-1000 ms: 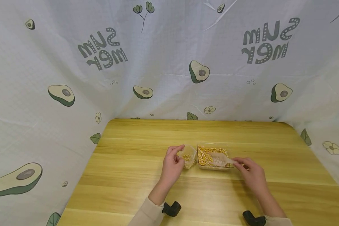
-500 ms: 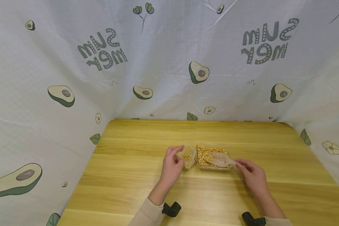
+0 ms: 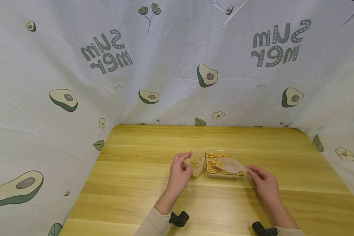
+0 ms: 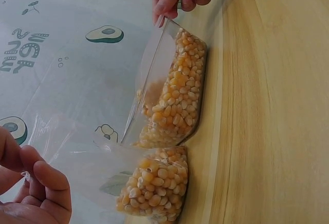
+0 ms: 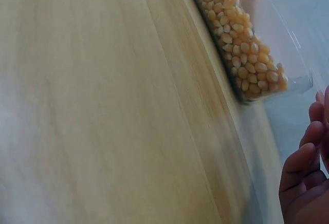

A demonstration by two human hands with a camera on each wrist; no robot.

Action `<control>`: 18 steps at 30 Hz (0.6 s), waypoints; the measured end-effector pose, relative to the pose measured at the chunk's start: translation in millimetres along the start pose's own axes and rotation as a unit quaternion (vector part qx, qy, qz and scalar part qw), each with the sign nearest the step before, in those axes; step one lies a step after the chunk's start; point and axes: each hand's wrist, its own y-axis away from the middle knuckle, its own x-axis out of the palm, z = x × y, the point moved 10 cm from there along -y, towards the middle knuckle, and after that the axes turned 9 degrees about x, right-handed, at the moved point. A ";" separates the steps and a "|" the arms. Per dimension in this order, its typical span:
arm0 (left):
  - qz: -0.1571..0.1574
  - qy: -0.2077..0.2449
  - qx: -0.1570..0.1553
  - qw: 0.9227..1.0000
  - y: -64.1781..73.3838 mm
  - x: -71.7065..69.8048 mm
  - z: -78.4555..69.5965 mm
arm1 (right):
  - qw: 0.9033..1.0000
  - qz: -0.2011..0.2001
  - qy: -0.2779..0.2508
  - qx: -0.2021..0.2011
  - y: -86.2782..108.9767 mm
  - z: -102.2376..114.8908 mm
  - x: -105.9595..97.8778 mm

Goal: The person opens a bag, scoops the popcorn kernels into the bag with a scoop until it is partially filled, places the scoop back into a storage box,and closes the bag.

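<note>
My left hand [image 3: 180, 172] pinches the upper edge of a clear plastic bag [image 4: 77, 154], which stands on the table with corn kernels [image 4: 154, 185] in its bottom. Right beside the bag is a clear rectangular container [image 3: 223, 176] filled partway with corn kernels [image 5: 247, 54]. A pale translucent scoop [image 3: 231, 165] lies over the kernels inside it, some kernels gathered at its front end. Between thumb and fingers, my right hand [image 3: 265, 183] grips the scoop's handle at the container's right side. In the right wrist view this hand shows only partly, at the right edge.
A wood-grain table [image 3: 129, 183] carries the bag and container. Behind it and along both sides hangs a pale curtain [image 3: 171, 78] printed with avocados. Each wrist wears a black mount [image 3: 179, 218] near the sleeve.
The scoop has tipped up from among the kernels and now carries some at its front end. The right hand has shifted slightly right; the left hand and bag stay in place.
</note>
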 end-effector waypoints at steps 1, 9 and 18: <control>0.000 0.000 0.000 1.000 0.0 -0.2 -0.1 | 1.000 -0.003 0.001 -0.001 0.2 0.4 -0.4; -0.004 0.007 0.000 1.000 0.8 -0.6 -2.0 | 1.000 -0.009 -0.022 -0.003 0.3 1.2 -2.5; -0.007 0.006 0.002 1.000 1.1 -0.9 -3.1 | 0.999 -0.018 -0.034 -0.006 2.3 7.0 -6.7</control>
